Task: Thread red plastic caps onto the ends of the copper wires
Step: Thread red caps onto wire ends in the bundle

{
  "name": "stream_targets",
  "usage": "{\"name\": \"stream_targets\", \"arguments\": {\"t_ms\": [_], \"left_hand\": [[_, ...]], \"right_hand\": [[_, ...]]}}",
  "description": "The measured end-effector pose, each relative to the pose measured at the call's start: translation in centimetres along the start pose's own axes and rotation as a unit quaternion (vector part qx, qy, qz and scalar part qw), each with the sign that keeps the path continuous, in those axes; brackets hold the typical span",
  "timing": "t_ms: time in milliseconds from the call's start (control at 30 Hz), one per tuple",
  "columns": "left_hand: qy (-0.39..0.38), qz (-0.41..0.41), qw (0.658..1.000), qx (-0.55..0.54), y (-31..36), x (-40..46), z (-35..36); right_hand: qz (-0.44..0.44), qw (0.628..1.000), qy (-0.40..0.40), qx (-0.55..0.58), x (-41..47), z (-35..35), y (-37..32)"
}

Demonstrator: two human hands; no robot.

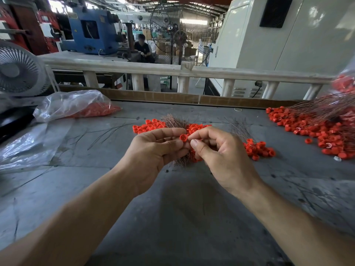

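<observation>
My left hand (153, 150) pinches a single red cap (183, 137) between thumb and fingers and also grips a bundle of copper wires (173, 120) whose ends fan out above and below the fist. My right hand (217, 150) is close against it, thumb and forefinger pinched at the cap, apparently on a thin wire end that is too fine to see. Loose red caps (148, 126) lie heaped on the grey table (182, 208) just behind my hands, with another small heap (259, 148) to the right.
A large spread of red caps (311, 129) under a sheaf of copper wires (326, 108) lies at the far right. A clear plastic bag of caps (76, 106) sits at the back left, beside a white fan (19, 72). A railing (172, 72) borders the table's far side.
</observation>
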State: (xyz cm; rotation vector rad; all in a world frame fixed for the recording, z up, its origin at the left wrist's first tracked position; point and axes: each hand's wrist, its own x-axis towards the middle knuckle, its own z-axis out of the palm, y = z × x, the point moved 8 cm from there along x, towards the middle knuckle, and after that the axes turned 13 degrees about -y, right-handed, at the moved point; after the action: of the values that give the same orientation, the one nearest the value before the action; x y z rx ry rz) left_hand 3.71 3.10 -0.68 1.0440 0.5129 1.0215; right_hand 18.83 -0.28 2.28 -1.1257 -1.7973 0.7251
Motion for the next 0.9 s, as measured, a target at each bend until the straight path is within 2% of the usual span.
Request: {"name": "stream_targets", "arguments": {"t_ms": [900], "left_hand": [[-0.046, 0.053, 0.974, 0.217, 1.1, -0.2, 0.7]], "right_hand": [[0.020, 0.999, 0.012, -0.044, 0.0, -0.1, 0.2]]}}
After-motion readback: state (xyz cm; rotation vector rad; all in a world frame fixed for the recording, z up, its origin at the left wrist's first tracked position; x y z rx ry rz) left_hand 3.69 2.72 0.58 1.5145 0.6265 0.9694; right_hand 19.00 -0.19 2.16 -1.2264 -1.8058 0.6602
